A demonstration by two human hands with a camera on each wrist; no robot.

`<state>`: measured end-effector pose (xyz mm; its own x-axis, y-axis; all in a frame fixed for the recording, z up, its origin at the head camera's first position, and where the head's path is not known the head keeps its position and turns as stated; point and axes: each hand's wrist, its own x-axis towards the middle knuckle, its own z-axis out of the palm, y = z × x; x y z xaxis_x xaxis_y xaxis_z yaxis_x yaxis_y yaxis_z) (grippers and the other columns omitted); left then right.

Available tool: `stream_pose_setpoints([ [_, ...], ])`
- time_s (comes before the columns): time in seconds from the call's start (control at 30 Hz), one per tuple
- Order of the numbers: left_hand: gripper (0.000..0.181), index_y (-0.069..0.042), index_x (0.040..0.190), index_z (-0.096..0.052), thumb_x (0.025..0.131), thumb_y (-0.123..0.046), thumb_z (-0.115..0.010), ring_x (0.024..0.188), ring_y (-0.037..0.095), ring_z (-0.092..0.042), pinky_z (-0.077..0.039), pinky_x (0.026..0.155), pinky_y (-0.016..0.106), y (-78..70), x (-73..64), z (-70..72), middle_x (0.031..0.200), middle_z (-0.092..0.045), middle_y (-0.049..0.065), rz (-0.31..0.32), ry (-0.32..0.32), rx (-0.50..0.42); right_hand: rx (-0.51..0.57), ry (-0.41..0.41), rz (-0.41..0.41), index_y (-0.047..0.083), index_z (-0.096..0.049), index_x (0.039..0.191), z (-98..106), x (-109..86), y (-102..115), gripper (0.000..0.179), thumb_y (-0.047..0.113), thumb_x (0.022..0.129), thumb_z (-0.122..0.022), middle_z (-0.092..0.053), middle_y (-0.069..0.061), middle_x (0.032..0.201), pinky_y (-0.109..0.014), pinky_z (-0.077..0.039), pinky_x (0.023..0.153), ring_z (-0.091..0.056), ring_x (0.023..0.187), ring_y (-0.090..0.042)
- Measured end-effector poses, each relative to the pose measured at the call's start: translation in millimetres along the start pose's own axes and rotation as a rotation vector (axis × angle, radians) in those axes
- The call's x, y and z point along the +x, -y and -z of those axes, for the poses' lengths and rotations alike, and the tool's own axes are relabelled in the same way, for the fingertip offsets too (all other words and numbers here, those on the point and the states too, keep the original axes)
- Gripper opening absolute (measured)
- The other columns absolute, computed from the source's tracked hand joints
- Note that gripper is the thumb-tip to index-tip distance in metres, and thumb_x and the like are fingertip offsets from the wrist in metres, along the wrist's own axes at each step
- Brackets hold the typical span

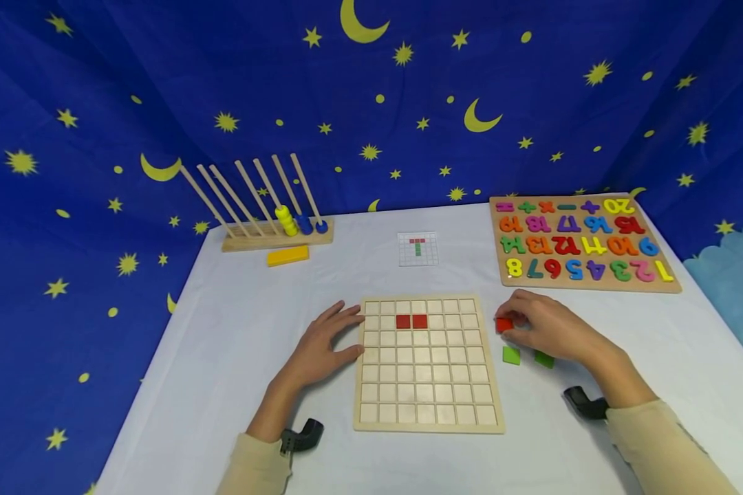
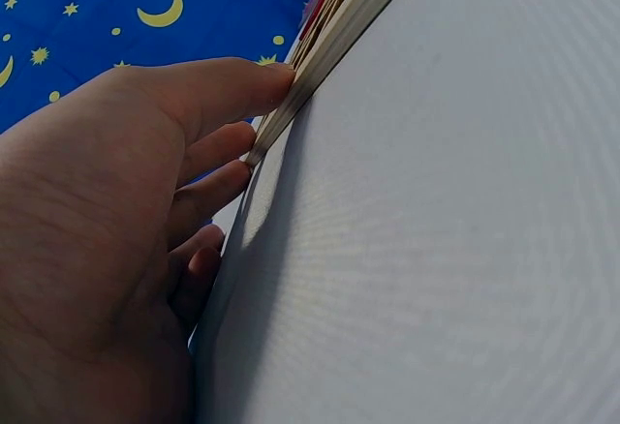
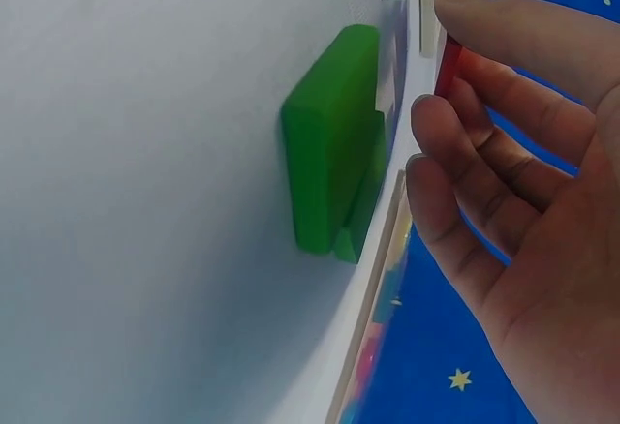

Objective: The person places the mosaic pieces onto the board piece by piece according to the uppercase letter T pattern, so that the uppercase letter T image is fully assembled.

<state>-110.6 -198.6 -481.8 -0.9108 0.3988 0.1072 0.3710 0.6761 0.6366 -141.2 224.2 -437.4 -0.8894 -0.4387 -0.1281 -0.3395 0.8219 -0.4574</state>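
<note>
Red tile (image 1: 503, 325) — pinched in right hand (image 1: 547, 326).

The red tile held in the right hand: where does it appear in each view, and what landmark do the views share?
Head: red tile right of the grid board, pinched in the right hand.
Left wrist: cannot be made out with certainty.
Right wrist: red tile in the upper right, seen edge-on.
Shared landmark: blue star-patterned cloth, in all three.
</note>
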Motion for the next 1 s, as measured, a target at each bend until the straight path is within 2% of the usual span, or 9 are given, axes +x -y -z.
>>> stream_pose_setpoints([
  [0.53, 0.054, -0.022, 0.136, -0.057, 0.087, -0.039, -0.071, 0.142, 0.017, -0.02, -0.021, 0.107, 0.059, -2.2, -0.4, 0.6, 0.147, -0.042, -0.01, 0.011, 0.001, 0.01, -0.007, 0.005, -0.011, 0.017, -0.071, 0.106, 0, 4.8, 7, 0.03, 0.027, 0.079, -0.08, -0.058, 0.005, 0.095, -0.044, -0.048, 0.084, -0.054, 0.088, -0.016],
  [1.0, 0.054, -0.021, 0.136, -0.056, 0.087, -0.038, -0.071, 0.142, 0.018, -0.02, -0.022, 0.107, 0.058, -1.4, 0.1, 0.6, 0.147, -0.042, -0.008, -0.001, 0.003, 0.01, -0.021, -0.003, 0.03, 0.017, -0.071, 0.105, -1, 9.4, 12, 0.029, 0.027, 0.079, -0.08, -0.059, 0.007, 0.095, -0.043, -0.048, 0.084, -0.053, 0.087, -0.016],
])
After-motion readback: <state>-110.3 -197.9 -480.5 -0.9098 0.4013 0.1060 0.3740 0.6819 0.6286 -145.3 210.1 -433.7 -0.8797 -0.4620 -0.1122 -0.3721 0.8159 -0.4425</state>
